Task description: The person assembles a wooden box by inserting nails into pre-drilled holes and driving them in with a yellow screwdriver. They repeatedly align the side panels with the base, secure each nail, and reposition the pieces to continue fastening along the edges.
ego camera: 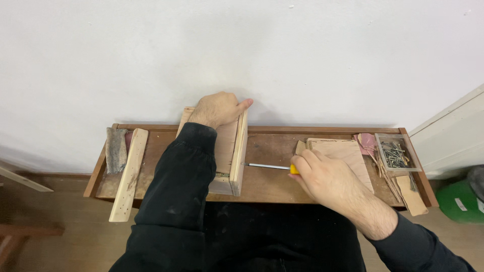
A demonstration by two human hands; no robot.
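Hands in black sleeves work at a narrow wooden bench (262,189) set against a white wall, seen from above. The left hand (218,109) is closed over the far end of a small wooden box frame (233,151) that stands near the middle of the bench, steadying it against the wall. The right hand (322,177) is wrapped tight around the yellow handle of a screwdriver (267,166), whose thin metal shaft lies level and points left, its tip touching the right side board of the frame. From this, a screw appears to be going into that side board; whether it is fully seated cannot be told, as the tip is too small to make out. The frame already looks joined on the sides that show. Just beyond the right hand lies a flat sheet of plywood (348,151). Toward the right end of the bench sit scraps of pink sandpaper (366,143) and a clear plastic box of screws and nails (396,153). At the left end, a pale wooden strip (129,174) with small holes overhangs the near edge, beside a rough, weathered block (116,149).
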